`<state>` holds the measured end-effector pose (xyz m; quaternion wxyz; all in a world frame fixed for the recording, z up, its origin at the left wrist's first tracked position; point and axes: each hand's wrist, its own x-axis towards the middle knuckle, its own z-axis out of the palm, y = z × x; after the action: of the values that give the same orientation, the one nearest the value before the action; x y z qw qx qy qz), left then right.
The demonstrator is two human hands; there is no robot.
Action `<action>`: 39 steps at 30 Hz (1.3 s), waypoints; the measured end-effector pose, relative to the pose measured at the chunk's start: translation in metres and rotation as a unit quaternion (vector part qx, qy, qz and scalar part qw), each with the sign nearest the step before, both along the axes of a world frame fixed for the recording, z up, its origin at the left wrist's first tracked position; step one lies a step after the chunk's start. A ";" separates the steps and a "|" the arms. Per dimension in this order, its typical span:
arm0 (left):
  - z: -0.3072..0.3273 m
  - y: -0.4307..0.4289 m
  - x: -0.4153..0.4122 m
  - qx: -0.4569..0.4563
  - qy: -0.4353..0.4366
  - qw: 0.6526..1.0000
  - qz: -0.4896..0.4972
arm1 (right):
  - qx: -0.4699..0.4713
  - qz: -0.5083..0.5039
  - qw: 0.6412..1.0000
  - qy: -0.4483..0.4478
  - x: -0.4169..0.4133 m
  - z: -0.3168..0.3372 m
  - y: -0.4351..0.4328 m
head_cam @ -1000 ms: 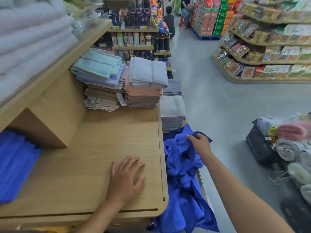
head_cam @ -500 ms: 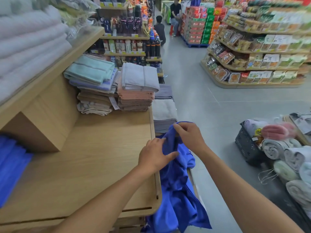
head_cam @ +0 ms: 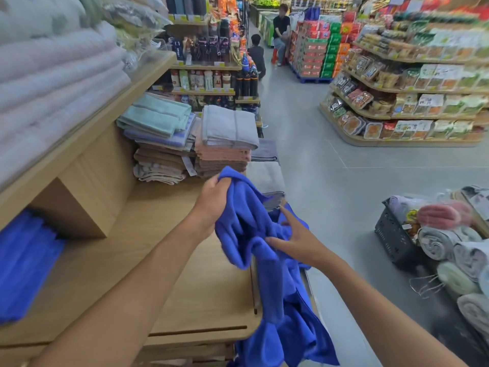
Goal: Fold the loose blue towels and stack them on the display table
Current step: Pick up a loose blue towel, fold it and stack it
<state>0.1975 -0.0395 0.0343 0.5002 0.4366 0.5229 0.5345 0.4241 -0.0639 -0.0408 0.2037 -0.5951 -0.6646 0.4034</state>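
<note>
A loose blue towel (head_cam: 243, 223) hangs bunched over the right edge of the wooden display table (head_cam: 169, 274). My left hand (head_cam: 211, 200) grips its upper corner and holds it raised above the table edge. My right hand (head_cam: 299, 239) reaches into the folds lower down, fingers spread and touching the cloth. More loose blue towels (head_cam: 288, 332) trail down beside the table toward the floor. A stack of folded blue towels (head_cam: 23, 263) lies at the table's left edge, partly cut off.
Folded towel stacks (head_cam: 190, 144) in teal, grey, pink and brown fill the table's far end. An upper shelf (head_cam: 87, 123) of pale towels overhangs the left. A dark basket (head_cam: 394, 234) and rolled towels (head_cam: 444, 242) stand on the right. Two people are far down the aisle.
My left hand left the tabletop, took hold of the blue towel and lifted its corner upward. My right hand let go of the top and moved lower into the folds.
</note>
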 end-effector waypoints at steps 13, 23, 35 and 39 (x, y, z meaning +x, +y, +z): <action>0.020 -0.015 -0.189 -0.034 -0.227 0.973 0.037 | 0.018 0.039 0.977 0.209 -0.064 0.065 0.041; -0.095 -0.060 -0.178 -0.044 0.397 0.908 0.125 | 0.122 0.080 0.989 -0.027 -0.091 0.006 0.088; -0.112 -0.113 -0.052 -0.238 -0.236 0.939 -0.079 | -0.043 0.106 0.993 -0.035 -0.028 -0.027 0.020; -0.113 -0.109 -0.039 -0.174 -0.488 0.855 -0.031 | -0.144 0.053 0.957 0.246 -0.035 0.016 0.006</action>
<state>0.1582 -0.1480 -0.0790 0.7754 0.0417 0.2820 0.5634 0.3888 -0.0577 -0.0247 0.2511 -0.4645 -0.5591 0.6392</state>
